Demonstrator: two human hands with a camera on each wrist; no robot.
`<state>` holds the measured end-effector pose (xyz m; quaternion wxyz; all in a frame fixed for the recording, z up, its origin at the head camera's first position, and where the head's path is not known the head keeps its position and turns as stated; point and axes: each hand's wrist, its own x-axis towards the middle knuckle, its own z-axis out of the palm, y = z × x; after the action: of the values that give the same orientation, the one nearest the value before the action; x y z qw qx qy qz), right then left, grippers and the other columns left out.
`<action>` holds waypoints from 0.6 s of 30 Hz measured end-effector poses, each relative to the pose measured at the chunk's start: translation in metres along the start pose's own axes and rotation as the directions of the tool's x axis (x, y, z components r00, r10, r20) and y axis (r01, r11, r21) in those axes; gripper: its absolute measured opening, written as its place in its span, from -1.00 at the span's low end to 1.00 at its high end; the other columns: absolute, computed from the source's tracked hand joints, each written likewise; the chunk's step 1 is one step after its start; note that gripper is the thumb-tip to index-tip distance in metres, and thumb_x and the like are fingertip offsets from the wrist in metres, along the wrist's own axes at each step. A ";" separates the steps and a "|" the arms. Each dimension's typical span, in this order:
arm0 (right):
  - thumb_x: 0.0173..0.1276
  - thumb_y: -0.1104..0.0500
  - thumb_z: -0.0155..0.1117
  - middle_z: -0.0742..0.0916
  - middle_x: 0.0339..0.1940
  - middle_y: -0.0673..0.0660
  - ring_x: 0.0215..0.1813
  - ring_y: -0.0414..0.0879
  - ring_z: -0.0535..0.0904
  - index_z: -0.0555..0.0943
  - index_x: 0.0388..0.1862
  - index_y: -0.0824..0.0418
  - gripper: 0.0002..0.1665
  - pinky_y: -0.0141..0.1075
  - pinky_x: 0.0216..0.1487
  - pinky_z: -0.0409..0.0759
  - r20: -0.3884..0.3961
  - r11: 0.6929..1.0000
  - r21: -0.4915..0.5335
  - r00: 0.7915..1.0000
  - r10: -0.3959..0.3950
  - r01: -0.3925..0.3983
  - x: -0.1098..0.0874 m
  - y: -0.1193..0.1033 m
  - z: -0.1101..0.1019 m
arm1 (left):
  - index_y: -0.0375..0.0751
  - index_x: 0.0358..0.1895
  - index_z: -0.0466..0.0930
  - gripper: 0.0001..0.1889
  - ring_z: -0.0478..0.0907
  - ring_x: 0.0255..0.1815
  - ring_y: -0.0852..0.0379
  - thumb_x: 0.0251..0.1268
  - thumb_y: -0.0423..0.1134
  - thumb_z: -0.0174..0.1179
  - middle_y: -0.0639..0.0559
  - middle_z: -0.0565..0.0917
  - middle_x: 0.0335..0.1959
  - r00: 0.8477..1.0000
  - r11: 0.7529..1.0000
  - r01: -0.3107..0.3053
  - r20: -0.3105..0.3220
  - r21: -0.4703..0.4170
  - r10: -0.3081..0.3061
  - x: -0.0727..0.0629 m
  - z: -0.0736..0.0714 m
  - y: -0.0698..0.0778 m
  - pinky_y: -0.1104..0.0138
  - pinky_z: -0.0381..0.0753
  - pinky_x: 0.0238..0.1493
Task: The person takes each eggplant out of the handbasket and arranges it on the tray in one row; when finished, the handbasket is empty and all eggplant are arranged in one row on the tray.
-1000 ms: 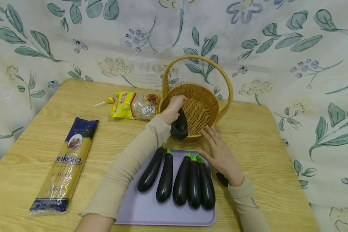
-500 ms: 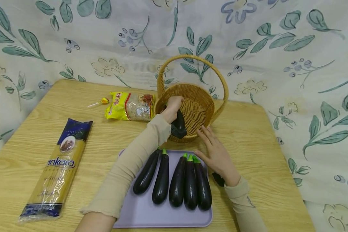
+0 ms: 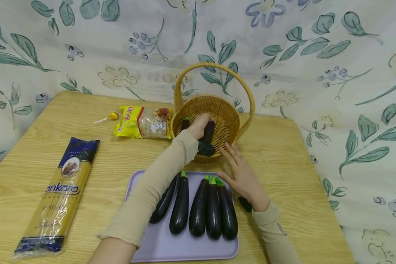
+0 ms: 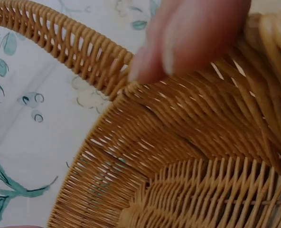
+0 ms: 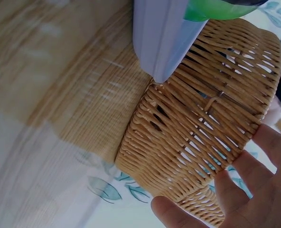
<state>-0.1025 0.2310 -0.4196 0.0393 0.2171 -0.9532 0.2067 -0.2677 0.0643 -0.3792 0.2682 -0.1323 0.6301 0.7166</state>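
My left hand [image 3: 199, 126] reaches into a wicker basket [image 3: 229, 135] with a tall handle. Left of that hand, a dark eggplant [image 3: 185, 124] with a green stem lies inside the basket, partly hidden by the hand and sleeve. In the left wrist view the fingertips [image 4: 192, 38] hang over the woven wall with nothing showing between them. My right hand [image 3: 242, 176] is spread, its straight fingertips resting against the basket's near right side. The right wrist view shows those fingers [image 5: 249, 171] along the wicker. Several eggplants [image 3: 198, 211] lie on a lilac tray [image 3: 184, 251] before the basket.
A yellow-ended clear food bag [image 3: 145, 123] lies beside the basket on the left, with a lollipop [image 3: 113, 116] past it. A long spaghetti packet [image 3: 59, 194] lies at the table's left. Behind the table [image 3: 283, 157] hangs a floral cloth [image 3: 118, 44].
The left hand has shifted a little rightward inside the basket, and the eggplant's green stem shows beside it now. The right hand stays against the basket. The head view has turned slightly right.
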 end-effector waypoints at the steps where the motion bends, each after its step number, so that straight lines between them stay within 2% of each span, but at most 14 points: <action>1: 0.40 -0.24 0.10 0.19 0.58 0.19 0.60 0.13 -0.02 0.12 0.56 0.11 -0.12 0.12 0.47 0.16 -0.005 1.000 0.003 1.000 -0.004 0.004 0.000 0.000 0.001 | -0.19 -0.12 0.39 -0.89 0.02 0.54 -0.05 0.50 -0.31 -0.15 -0.05 -0.04 0.58 1.000 1.000 0.001 -0.001 0.006 -0.001 0.001 0.001 -0.002 0.23 0.21 0.27; 2: 0.41 -0.25 0.09 0.20 0.58 0.20 0.60 0.14 -0.01 0.12 0.56 0.11 -0.12 0.12 0.48 0.16 -0.008 1.000 0.004 1.000 -0.008 0.008 0.000 0.000 0.001 | -0.23 0.01 0.43 -0.81 0.02 0.54 -0.07 0.48 -0.31 -0.12 -0.07 -0.01 0.57 1.000 1.000 0.000 -0.004 0.016 0.000 0.002 0.001 -0.005 0.21 0.22 0.33; 3: 0.41 -0.26 0.07 0.20 0.58 0.19 0.60 0.14 -0.01 0.12 0.56 0.12 -0.12 0.12 0.48 0.16 -0.010 1.000 0.006 1.000 -0.009 0.009 -0.001 0.001 0.001 | -0.26 0.18 0.40 -0.70 0.02 0.54 -0.09 0.47 -0.32 -0.08 -0.10 0.02 0.56 1.000 0.999 0.002 -0.005 0.043 -0.002 0.003 0.001 -0.007 0.19 0.22 0.39; 4: 0.41 -0.26 0.06 0.19 0.58 0.19 0.60 0.14 -0.01 0.12 0.55 0.12 -0.12 0.11 0.48 0.15 -0.012 1.000 0.006 1.000 -0.012 0.012 0.000 0.001 0.001 | -0.29 0.31 0.33 -0.59 0.04 0.54 -0.10 0.45 -0.32 -0.03 -0.11 0.04 0.55 1.000 0.997 0.005 -0.010 0.079 -0.004 0.004 0.002 -0.008 0.17 0.24 0.42; 6: 0.41 -0.26 0.07 0.19 0.58 0.19 0.60 0.14 -0.01 0.12 0.55 0.12 -0.12 0.12 0.48 0.15 -0.014 1.000 0.007 1.000 -0.009 0.010 0.000 0.001 0.000 | -0.31 0.43 0.18 -0.43 0.10 0.52 -0.11 0.38 -0.33 0.05 -0.14 0.10 0.52 1.000 0.985 0.019 -0.022 0.173 -0.016 0.008 0.002 -0.010 0.14 0.29 0.41; 9: 0.40 -0.24 0.10 0.19 0.58 0.18 0.60 0.14 -0.01 0.13 0.55 0.12 -0.12 0.12 0.48 0.15 -0.014 1.000 0.009 1.000 -0.001 0.001 -0.001 0.001 -0.001 | -0.34 0.43 0.15 -0.35 0.24 0.43 -0.12 0.30 -0.35 0.14 -0.17 0.21 0.46 0.998 0.951 0.050 -0.051 0.305 -0.036 0.013 0.003 -0.011 0.16 0.40 0.32; 12: 0.40 -0.23 0.12 0.17 0.59 0.16 0.61 0.13 -0.02 0.12 0.56 0.11 -0.11 0.12 0.48 0.15 -0.009 1.000 0.005 1.000 0.002 -0.002 -0.001 0.001 -0.001 | -0.36 0.38 0.24 -0.39 0.33 0.37 -0.13 0.27 -0.37 0.19 -0.18 0.30 0.40 0.996 0.919 0.074 -0.082 0.387 -0.046 0.016 0.003 -0.011 0.16 0.46 0.28; 18: 0.40 -0.23 0.11 0.15 0.60 0.13 0.61 0.11 -0.02 0.11 0.56 0.10 -0.12 0.10 0.48 0.15 -0.002 1.000 -0.005 1.000 0.000 0.000 0.000 0.001 0.001 | -0.36 0.40 0.23 -0.38 0.30 0.40 -0.16 0.28 -0.37 0.19 -0.18 0.26 0.43 0.994 0.892 0.096 -0.090 0.442 -0.063 0.018 0.001 -0.009 0.13 0.43 0.32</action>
<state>-0.1028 0.2313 -0.4207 0.0406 0.2170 -0.9536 0.2045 -0.2776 0.0697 -0.3960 0.2972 -0.1190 0.7809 0.5364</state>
